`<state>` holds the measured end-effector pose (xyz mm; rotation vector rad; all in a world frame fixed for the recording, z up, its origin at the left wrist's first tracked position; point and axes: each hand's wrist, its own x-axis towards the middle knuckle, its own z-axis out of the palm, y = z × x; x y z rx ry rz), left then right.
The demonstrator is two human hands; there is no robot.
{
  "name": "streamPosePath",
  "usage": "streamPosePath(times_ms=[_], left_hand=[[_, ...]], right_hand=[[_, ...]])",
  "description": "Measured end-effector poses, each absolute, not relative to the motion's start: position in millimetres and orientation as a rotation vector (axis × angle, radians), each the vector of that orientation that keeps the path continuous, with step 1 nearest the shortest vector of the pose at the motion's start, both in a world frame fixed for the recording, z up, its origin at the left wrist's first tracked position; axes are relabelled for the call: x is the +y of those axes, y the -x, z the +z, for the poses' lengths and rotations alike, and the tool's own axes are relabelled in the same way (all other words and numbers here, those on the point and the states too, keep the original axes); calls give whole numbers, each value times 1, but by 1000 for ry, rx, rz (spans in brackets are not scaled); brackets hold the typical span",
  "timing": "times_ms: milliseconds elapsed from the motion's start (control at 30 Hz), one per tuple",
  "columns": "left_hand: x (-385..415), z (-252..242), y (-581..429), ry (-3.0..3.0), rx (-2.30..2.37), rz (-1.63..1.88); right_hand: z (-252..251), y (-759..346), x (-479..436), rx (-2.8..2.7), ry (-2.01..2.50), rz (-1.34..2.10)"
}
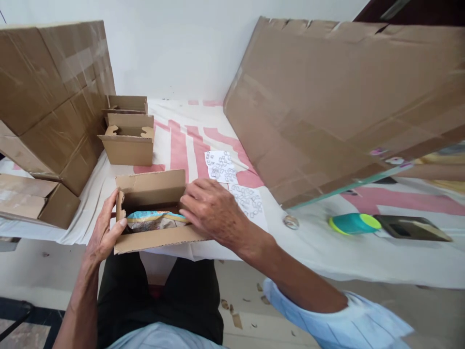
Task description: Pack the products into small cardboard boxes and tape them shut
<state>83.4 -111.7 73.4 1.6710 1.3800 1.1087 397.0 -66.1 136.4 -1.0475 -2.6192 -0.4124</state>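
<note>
An open cardboard box point(160, 236) sits at the table's front edge, its long flaps raised at the front and back. Inside lies a blue-and-yellow printed bag point(154, 214) with a partly clear front; its contents are too unclear to name. My left hand point(109, 230) grips the box's left end, thumb over the rim and fingers outside. At the right end, my right hand point(209, 208) is closed with its fingers curled over the box's side, hiding that end flap.
Two small open boxes point(127, 149) stand behind on the left, beside a large taped carton point(54, 92). A closed box point(36, 198) lies far left. Printed sheets point(221, 166), a tape roll point(290, 222), a teal cup point(352, 223) and a phone point(414, 228) are rightward. A big cardboard panel point(345, 106) leans there.
</note>
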Motion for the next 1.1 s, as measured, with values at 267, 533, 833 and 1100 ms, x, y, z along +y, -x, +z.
streamPosePath(times_ms=[267, 533, 833, 1100], left_hand=[[-118, 46, -92, -1412, 1359, 1431], [-130, 38, -97, -908, 1232, 1610], [-124, 7, -62, -1231, 1106, 1303], [-105, 17, -69, -1547, 1166, 1022]], right_hand=[[127, -405, -51, -2809, 1354, -218], [151, -353, -37, -3073, 1372, 253], [139, -339, -31, -3279, 1480, 324], [125, -354, -34, -3016, 1356, 336]])
